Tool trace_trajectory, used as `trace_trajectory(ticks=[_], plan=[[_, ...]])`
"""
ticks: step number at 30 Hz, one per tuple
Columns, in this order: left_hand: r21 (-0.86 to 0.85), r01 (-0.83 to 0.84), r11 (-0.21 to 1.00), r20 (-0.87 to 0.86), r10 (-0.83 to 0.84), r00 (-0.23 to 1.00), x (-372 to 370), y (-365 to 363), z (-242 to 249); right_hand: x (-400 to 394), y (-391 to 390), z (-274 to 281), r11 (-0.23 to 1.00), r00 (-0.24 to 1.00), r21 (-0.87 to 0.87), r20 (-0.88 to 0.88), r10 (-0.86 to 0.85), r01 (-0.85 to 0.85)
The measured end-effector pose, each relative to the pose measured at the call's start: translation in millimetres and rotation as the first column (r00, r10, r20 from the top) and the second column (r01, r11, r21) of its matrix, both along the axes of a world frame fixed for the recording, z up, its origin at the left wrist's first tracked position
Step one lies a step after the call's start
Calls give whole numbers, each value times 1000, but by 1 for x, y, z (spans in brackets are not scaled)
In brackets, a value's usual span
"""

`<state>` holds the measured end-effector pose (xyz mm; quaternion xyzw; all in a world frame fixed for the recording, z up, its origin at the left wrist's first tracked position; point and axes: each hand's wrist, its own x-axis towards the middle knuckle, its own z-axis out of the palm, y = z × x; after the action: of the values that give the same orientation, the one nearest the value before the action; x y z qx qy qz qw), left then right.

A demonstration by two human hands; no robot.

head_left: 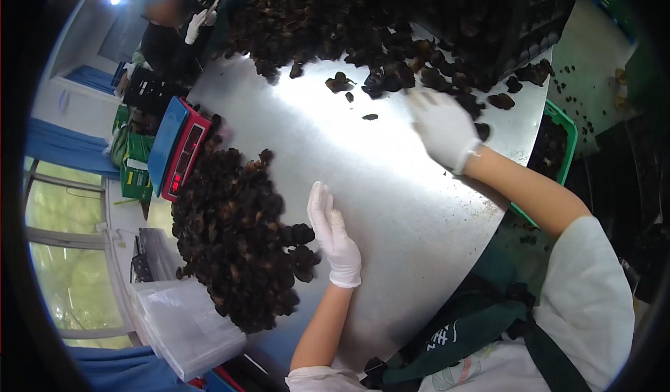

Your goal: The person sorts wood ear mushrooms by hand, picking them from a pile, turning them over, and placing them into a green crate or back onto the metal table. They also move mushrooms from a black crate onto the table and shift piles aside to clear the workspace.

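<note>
My left hand [335,237], in a white glove, rests edge-on over the metal table [377,231] with its fingers stretched out. Just left of it lies a heap of dark brown, mushroom-like pieces [234,231], a few of them right by the glove. Farther out, my right hand [444,130], also gloved and slightly blurred, is palm down with fingers extended, at the near edge of a larger pile of the same pieces [328,22]. Some loose pieces [340,81] lie apart from that pile on the metal. Neither hand shows anything in its grasp.
A red and blue scale [183,151] stands at the left edge beyond the small heap. Clear plastic bags [185,326] lie at the near left. A black crate [534,26] sits at the far right, a green-rimmed basket [569,127] below the table edge. Another person [167,43] stands opposite.
</note>
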<state>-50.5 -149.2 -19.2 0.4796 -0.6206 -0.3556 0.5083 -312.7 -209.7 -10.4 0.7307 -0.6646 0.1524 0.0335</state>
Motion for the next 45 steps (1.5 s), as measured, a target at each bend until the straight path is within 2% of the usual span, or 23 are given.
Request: trace_trajectory(ticks=[6, 7, 8, 10, 12, 13, 15, 17, 19, 20, 22, 24, 25, 27, 29, 33, 35, 37, 38, 39, 42, 44, 45], plan=[[-16, 16, 1000, 27, -16, 1000, 0, 0, -1, -156, 84, -9, 971, 965, -78, -116, -235, 227], [-16, 16, 1000, 24, -16, 1000, -1, 0, -1, -191, 97, -22, 956, 971, -176, -3, -240, 236], [-13, 20, 1000, 26, -20, 999, -1, 1, -1, -229, 113, -43, 930, 967, -268, 110, -229, 251], [-10, 31, 999, 38, -30, 999, -1, 1, 2, -329, 150, -135, 842, 842, -158, -84, -533, 517], [-7, 43, 999, 52, -42, 998, -1, -1, 5, -355, 165, -136, 763, 807, -276, 289, -515, 585], [7, 42, 999, 60, -42, 997, -2, 1, 5, -319, 156, -98, 734, 795, -331, 383, -470, 593], [24, 50, 998, 92, -52, 994, -3, 2, 2, -232, 126, -23, 807, 897, -440, 374, -235, 394], [21, 58, 998, 113, -60, 992, -4, -1, 2, -149, 95, 28, 917, 923, -385, 382, 57, 103], [10, 61, 998, 121, -62, 991, -4, 0, 3, -98, 50, 47, 905, 933, -327, 142, 331, -271], [13, 67, 998, 122, -68, 990, -3, -1, 3, -77, 23, 50, 894, 924, -327, 123, 362, -306], [25, 75, 997, 122, -78, 990, -1, -1, 3, -66, -50, 37, 913, 912, -340, 256, 321, -227], [26, 92, 995, 207, -95, 974, -2, -3, 7, -65, -116, 18, 940, 929, -342, 346, 130, -4], [27, 100, 995, 250, -104, 963, -2, -5, 10, -61, -127, 13, 980, 984, -199, 178, 26, 10], [18, 108, 994, 313, -108, 944, -8, -16, 14, -58, -140, 9, 996, 987, 41, 142, 74, -81], [64, 126, 990, 334, -141, 932, -11, -33, 16, -46, -107, 36, 946, 894, 173, 408, 185, -274], [11, 114, 993, 313, -112, 943, -32, -79, 9, -68, -78, 39, 994, 872, -45, 478, 107, -98], [-37, 141, 989, 252, -128, 959, -46, -97, 3, -53, -54, 15, 956, 966, -185, 87, 245, -225], [-1, 262, 965, 453, -233, 860, -48, -98, 12, -25, -16, 17, 954, 954, -143, 110, 279, -263], [27, 317, 948, 543, -280, 792, -49, -97, 15, -5, 5, 29, 970, 912, -47, 333, 241, -240], [-63, 352, 934, 583, -252, 773, -45, -89, 8, 2, 23, 25, 943, 884, -91, 327, 333, -321], [-30, 362, 932, 430, -315, 846, -32, -38, 21, -3, 52, 29, 815, 743, -131, 350, 571, -565], [38, 261, 965, 450, -250, 858, -18, -19, 29, -14, 42, 50, 848, 740, -126, 434, 514, -515], [82, 209, 975, 458, -223, 861, -12, -13, 31, -22, 25, 41, 868, 795, -267, 354, 492, -418]])
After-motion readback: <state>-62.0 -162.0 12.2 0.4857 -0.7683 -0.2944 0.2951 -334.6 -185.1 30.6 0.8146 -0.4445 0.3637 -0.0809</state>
